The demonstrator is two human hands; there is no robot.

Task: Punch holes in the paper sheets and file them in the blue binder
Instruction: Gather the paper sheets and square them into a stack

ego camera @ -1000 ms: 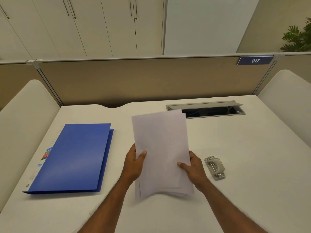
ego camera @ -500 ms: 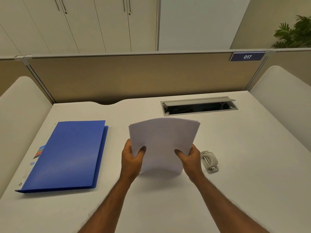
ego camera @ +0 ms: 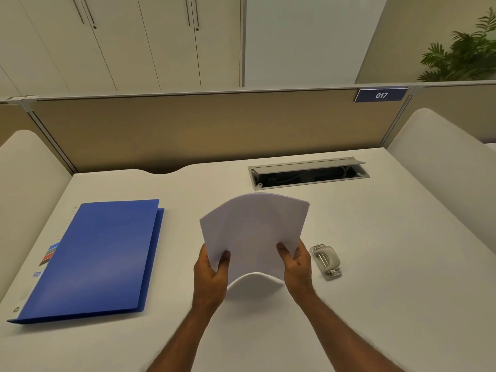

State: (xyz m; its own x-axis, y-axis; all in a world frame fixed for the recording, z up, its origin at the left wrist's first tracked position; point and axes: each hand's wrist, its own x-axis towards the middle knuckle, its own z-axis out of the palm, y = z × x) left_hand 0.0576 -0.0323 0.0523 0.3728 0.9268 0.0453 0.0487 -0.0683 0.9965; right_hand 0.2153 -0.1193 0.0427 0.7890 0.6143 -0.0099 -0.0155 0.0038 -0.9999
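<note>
A small stack of white paper sheets [ego camera: 253, 232] is held up above the white desk [ego camera: 389, 277], bowed into an arch between both hands. My left hand [ego camera: 210, 275] grips its lower left side, thumb on the front. My right hand [ego camera: 295, 264] grips the lower right side the same way. The blue binder [ego camera: 96, 256] lies closed and flat on the desk to the left. A small grey hole punch [ego camera: 325, 261] sits on the desk just right of my right hand.
An open cable hatch [ego camera: 308, 173] is set into the desk behind the sheets. A tan partition [ego camera: 201, 124] with a "017" plate [ego camera: 381, 95] closes the far edge. Padded white side panels [ego camera: 442, 162] flank the desk left and right.
The sheets went from lying long and flat in my hands to standing upright and bowed; both hands shifted to grip the lower sides. The binder and punch stayed put.
</note>
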